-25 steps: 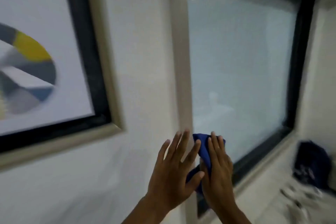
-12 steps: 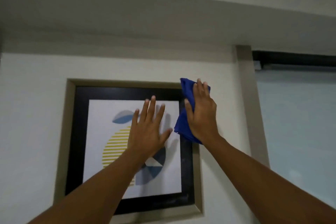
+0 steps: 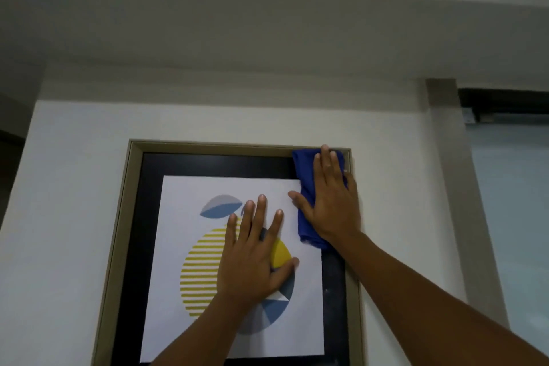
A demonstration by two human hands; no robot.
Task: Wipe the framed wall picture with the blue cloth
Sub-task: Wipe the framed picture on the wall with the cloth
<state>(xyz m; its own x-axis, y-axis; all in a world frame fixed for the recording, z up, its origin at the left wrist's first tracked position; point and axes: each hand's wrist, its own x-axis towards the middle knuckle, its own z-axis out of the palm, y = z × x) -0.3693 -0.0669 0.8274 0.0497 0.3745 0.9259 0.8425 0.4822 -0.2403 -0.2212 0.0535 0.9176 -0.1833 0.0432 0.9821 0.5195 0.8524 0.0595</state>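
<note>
Hands are seen raised against a framed wall picture (image 3: 228,166) that fills the lower centre of the view, hung on a white wall (image 3: 74,187). The picture has a pale beige outer frame, a broad black border inside it, and a white sheet printed with an abstract round shape in yellow stripes, blue and grey.

The right hand (image 3: 329,202) is laid flat, with its fingers held close together and the thumb spread to the left, and is pressed on a blue cloth (image 3: 306,178) at the upper right corner of the picture. The cloth is folded into a tall strip; it is pinned between the palm and the glass, covering the black border and reaching up to the beige frame edge. Its lower end shows below the heel of the hand.

The left hand (image 3: 252,258) is laid open on the printed sheet near the middle of the picture, fingers spread apart and pointing up, with nothing held in it.

At the right of the view, a beige vertical trim (image 3: 454,187) is seen on the wall, and beyond it a pale frosted pane (image 3: 517,217) with a dark rail along its top. A grey soffit (image 3: 267,24) is seen across the upper part.
</note>
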